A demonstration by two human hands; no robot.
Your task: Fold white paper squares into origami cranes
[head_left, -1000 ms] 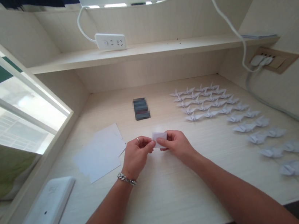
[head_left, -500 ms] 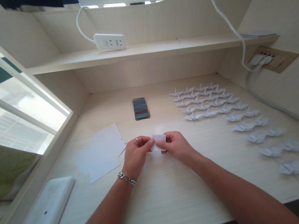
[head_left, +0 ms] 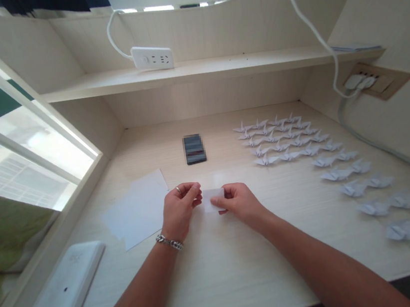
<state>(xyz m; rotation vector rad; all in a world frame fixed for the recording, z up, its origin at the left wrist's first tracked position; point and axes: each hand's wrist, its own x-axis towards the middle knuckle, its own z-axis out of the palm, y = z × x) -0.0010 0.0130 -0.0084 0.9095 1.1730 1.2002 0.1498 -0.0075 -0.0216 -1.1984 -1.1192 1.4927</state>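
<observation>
Both hands meet low over the middle of the desk [head_left: 223, 267] in the head view, the only one there is. Of the two, the right hand [head_left: 239, 203] is closed on a small folded paper [head_left: 213, 197], its thumb pressed on the near right corner and its fingers tucked behind. The left hand [head_left: 179, 208] has its fingers curled in together, the tips right at the paper's left edge; whether they actually grip it cannot be told from here. A ring [head_left: 178, 190] sits on one left finger and a chain bracelet [head_left: 169, 242] circles that wrist. The white paper is held just above the desktop, between the two hands, its flat face turned up toward the camera. Left of the left hand lies a loose stack of white sheets [head_left: 137, 213], close to it but apart. Beyond the hands a dark phone [head_left: 194, 149] lies flat. To the right, rows of white paper cranes [head_left: 294, 140] spread toward the desk's near right edge. A white power strip [head_left: 152, 57] rests on the shelf [head_left: 234, 64] above, and a white flat device [head_left: 61, 293] lies at the near left corner.
</observation>
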